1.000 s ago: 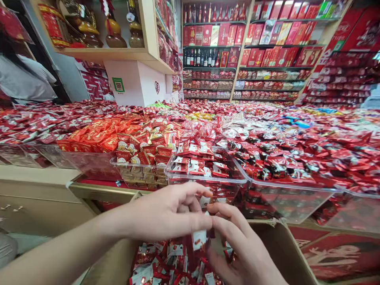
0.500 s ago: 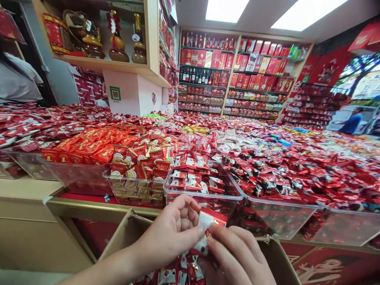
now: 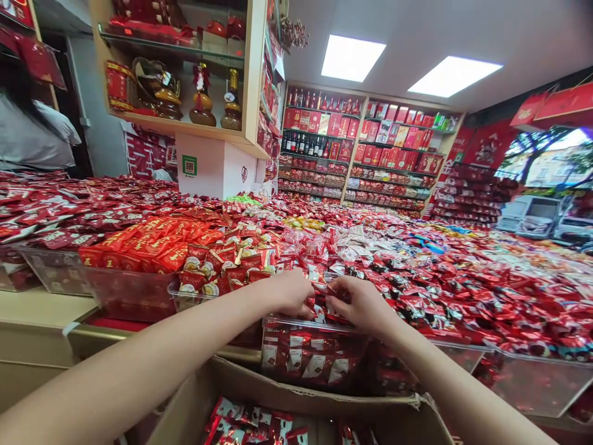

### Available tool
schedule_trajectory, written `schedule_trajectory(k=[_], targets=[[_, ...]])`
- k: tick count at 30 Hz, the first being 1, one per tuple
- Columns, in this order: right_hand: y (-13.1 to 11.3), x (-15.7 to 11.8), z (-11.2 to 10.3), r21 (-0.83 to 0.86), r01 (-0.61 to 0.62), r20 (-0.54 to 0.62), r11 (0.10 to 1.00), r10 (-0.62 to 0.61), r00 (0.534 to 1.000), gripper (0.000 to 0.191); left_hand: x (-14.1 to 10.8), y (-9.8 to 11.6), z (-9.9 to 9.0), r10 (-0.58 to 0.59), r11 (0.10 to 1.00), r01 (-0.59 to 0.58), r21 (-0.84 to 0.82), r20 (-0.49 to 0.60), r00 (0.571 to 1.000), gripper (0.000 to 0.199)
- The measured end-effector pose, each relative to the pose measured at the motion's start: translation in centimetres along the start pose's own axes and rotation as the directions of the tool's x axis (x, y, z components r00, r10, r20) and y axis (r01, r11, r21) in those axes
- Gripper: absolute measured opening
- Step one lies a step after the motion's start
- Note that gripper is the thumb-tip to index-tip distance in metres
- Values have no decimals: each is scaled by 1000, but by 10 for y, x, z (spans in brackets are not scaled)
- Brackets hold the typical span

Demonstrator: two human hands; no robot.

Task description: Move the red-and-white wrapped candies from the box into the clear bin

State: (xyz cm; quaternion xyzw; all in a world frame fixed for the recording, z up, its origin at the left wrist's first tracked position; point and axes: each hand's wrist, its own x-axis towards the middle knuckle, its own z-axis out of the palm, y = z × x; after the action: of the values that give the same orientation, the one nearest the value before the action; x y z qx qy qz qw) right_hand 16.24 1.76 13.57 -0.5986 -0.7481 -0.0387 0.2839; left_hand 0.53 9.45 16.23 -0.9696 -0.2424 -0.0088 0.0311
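Note:
Both my hands reach into a clear plastic bin (image 3: 315, 326) of red and white wrapped candies (image 3: 316, 364). My left hand (image 3: 293, 293) bends down over the candies from the left, its fingertips hidden among the wrappers. My right hand (image 3: 354, 301) comes in from the right, thumb and fingers curled towards each other at the wrappers; what they pinch, if anything, is too small to make out. Below my forearms stands an open cardboard box (image 3: 296, 395), with more red and white candies (image 3: 259, 423) lying in its bottom.
To the left are bins of Durian candies (image 3: 236, 266) and orange-red packets (image 3: 139, 244). Heaps of red sweets (image 3: 445, 278) spread to the right. A cabinet (image 3: 185, 127) overhangs the counter; shelves (image 3: 361, 148) line the back. A person in white (image 3: 34, 133) stands at far left.
My hands have moved forward from above the cardboard box to the bin. The wrapped candy they held is no longer visible between them. The view has tilted up.

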Motion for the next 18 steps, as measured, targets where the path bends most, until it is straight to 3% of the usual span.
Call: schedule_trajectory(k=[10,18], targets=[[10,15,9,-31,98,311,995,-84,947,8,-10,0,2,-50,996,43,74,93,994,16],[22,17,21,-49,47,283,998,-31,959,12,-6,4,-4,-68,995,60,81,88,994,24]])
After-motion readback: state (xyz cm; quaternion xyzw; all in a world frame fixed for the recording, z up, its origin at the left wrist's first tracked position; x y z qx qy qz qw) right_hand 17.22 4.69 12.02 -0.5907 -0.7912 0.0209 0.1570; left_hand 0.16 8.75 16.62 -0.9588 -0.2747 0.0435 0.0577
